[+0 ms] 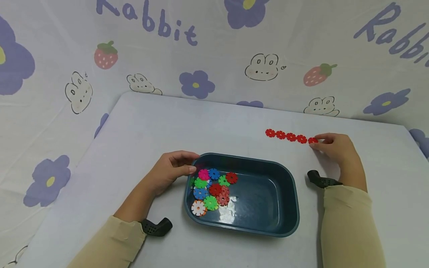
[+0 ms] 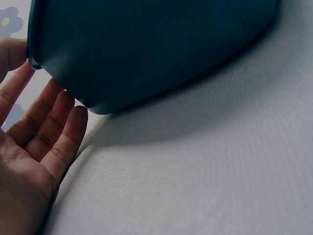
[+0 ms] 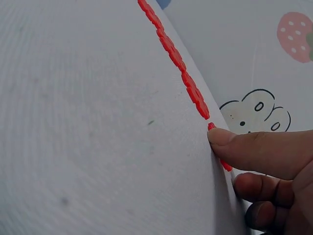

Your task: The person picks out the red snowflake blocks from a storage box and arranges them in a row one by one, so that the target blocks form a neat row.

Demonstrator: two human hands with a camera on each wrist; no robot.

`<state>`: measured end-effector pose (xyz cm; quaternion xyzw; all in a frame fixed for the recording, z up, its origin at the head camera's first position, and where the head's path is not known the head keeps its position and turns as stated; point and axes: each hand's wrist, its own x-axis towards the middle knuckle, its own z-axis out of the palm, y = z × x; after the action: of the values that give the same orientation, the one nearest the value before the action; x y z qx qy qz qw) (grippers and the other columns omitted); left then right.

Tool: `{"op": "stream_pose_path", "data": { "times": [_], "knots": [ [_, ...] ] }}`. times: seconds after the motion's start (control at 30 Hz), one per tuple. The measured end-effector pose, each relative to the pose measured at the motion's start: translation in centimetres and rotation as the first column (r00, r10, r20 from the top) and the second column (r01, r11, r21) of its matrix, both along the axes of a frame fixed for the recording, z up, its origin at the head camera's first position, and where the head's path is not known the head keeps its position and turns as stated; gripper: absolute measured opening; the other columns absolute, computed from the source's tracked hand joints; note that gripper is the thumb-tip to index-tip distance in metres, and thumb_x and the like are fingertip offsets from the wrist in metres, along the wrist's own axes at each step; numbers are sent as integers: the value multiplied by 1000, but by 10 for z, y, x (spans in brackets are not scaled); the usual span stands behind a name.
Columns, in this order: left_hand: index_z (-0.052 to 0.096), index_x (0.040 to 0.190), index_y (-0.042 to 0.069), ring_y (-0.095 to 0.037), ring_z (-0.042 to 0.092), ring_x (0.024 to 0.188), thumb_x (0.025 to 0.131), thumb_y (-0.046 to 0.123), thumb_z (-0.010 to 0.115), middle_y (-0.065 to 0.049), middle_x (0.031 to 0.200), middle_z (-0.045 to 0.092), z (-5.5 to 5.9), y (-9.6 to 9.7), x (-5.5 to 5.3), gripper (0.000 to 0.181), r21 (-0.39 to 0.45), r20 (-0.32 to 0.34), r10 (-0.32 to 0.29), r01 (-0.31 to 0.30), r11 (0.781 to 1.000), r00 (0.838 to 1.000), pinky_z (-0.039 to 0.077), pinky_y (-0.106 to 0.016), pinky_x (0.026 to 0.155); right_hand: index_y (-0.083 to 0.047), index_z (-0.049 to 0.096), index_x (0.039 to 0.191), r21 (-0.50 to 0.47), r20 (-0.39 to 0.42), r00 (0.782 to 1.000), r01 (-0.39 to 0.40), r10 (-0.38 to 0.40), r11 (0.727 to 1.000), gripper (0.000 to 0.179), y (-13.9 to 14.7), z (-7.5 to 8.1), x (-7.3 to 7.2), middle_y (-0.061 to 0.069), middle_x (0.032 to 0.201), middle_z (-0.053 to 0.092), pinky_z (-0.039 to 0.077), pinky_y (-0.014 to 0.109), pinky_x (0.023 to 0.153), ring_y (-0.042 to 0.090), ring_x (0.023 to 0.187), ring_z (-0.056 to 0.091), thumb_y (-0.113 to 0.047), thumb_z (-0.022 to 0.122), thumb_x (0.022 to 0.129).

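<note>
From the left, we see the left hand (image 1: 167, 170) pinching the rim of the blue-green tray (image 1: 259, 201) at its far left corner, loose coloured discs (image 1: 214, 190) inside along the tray's left end. Nearer the white worktop's (image 1: 191, 124) far edge lie four red discs (image 1: 291, 137) in a row; just beside their right end, we see the right hand (image 1: 336, 148) pinching a fifth red disc (image 1: 312, 140) between thumb and finger.

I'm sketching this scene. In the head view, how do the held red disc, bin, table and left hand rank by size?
1. Table
2. Bin
3. Left hand
4. Held red disc, partly covered by fingers
</note>
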<state>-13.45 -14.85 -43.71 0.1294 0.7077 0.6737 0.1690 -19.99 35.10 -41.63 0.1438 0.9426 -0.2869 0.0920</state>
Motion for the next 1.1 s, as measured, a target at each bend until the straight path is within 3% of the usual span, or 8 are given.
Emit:
{"op": "stream_pose_path", "data": {
  "times": [0.23,0.6,0.8,0.97,1.03,1.1],
  "knots": [
    [66,123,5,-17,64,97,89,16,72,-9,117,67,-1,-1,0,36,1,-3,-1,1,1000,1000,55,-26,83,-9,55,139,-10,2,1000,-7,7,1000,58,-1,-2,-1,22,123,49,45,40,77,38,112,42,-43,63,93],
    [66,123,6,-19,63,99,89,17,72,-12,120,67,0,0,0,36,-10,-6,-3,3,1000,1000,54,-26,83,-8,53,140,-3,-4,1000,-20,20,1000,61,-3,2,1,25,125,48,48,44,79,41,114,42,-45,63,93],
    [67,122,6,-20,62,100,89,17,72,-12,120,66,1,-1,1,36,-10,4,3,-3,1000,1000,54,-26,83,-9,52,141,35,-72,995,-60,63,998,63,-15,19,1,23,119,51,46,44,74,38,106,45,-49,60,93],
    [67,122,8,-22,62,103,89,18,73,-10,122,66,-1,-1,0,36,-12,2,4,-4,1000,1000,54,-27,85,-10,55,138,65,-231,959,-153,164,986,58,-46,58,10,21,115,57,48,42,71,35,102,50,-48,59,94],
    [67,122,10,-22,61,104,88,20,73,-8,122,66,-2,-1,-1,36,-17,1,7,-7,1000,1000,54,-27,86,-12,57,137,74,-298,932,-193,206,978,55,-64,74,16,19,112,60,47,38,69,32,99,52,-46,60,94],
    [68,122,10,-23,61,104,88,20,74,-7,122,66,-3,-1,-2,37,-21,1,8,-8,1000,1000,53,-27,85,-13,61,133,83,-370,892,-248,261,965,49,-84,89,24,15,106,64,46,33,66,28,94,55,-41,63,94]
  ]
}}
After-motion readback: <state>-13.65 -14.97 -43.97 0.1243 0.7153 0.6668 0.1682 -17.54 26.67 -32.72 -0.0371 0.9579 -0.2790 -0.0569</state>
